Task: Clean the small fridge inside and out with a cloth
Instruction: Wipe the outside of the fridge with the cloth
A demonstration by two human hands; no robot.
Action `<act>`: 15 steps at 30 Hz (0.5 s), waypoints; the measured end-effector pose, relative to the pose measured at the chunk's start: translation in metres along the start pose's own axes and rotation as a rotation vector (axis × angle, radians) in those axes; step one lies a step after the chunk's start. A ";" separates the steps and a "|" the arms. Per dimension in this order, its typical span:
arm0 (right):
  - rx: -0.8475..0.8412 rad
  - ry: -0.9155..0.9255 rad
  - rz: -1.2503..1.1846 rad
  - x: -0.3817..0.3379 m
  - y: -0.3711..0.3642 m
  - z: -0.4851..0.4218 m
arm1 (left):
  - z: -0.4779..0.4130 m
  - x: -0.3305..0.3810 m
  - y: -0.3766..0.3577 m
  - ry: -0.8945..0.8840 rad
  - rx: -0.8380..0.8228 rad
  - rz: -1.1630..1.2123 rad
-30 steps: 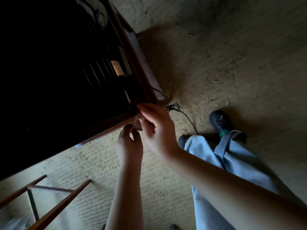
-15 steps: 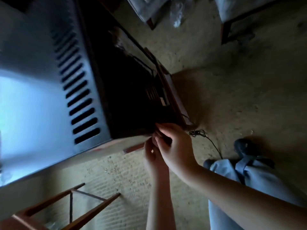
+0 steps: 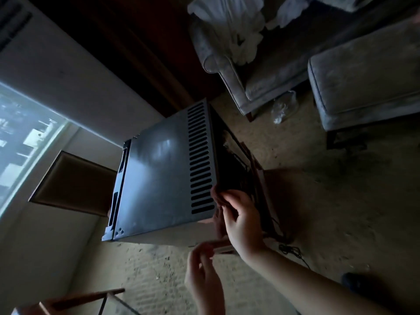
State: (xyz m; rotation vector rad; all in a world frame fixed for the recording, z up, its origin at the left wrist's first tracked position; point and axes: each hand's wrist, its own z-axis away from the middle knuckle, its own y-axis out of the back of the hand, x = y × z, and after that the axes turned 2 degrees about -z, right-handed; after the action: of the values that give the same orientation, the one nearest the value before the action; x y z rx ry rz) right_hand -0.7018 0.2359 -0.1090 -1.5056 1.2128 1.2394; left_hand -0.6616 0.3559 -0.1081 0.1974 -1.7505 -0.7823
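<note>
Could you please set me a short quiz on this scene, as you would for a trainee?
1. True or false: the right hand holds a dark cloth at the corner of the fridge, beside the vent slots.
2. What lies on the armchair? A: white fabric. B: a laptop. C: a bottle.
3. Fill in: the black cord lies on the ____.

Key: 1 true; 2 A; 3 carpet.
</note>
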 end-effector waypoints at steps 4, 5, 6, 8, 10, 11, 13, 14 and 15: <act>-0.085 0.016 0.115 0.002 -0.001 0.001 | -0.042 0.023 0.017 -0.133 0.138 0.050; -0.119 0.004 0.130 0.002 0.002 0.003 | -0.050 0.032 0.020 -0.164 0.136 0.034; -0.168 -0.011 0.111 0.004 0.006 0.008 | -0.061 0.037 0.018 -0.193 0.125 0.002; -0.317 -0.059 -0.018 0.003 0.011 0.020 | -0.088 0.044 0.008 -0.283 0.104 -0.149; -0.372 -0.056 -0.058 0.003 0.014 0.029 | -0.113 0.049 -0.008 -0.376 0.028 -0.297; -0.340 -0.014 0.003 0.006 0.015 0.028 | -0.120 0.049 -0.017 -0.406 -0.019 -0.369; -0.229 -0.003 0.123 0.011 0.017 0.011 | -0.126 0.044 -0.031 -0.427 -0.082 -0.479; -0.160 -0.020 0.164 0.012 0.017 -0.005 | -0.127 0.041 -0.034 -0.410 -0.088 -0.503; -0.079 -0.030 0.179 0.010 0.020 -0.023 | -0.127 0.038 -0.036 -0.389 -0.083 -0.511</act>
State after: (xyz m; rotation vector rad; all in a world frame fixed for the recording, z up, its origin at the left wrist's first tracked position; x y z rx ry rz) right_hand -0.7168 0.2082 -0.1150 -1.4538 1.3158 1.4373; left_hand -0.5680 0.2579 -0.0833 0.4733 -2.0557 -1.3306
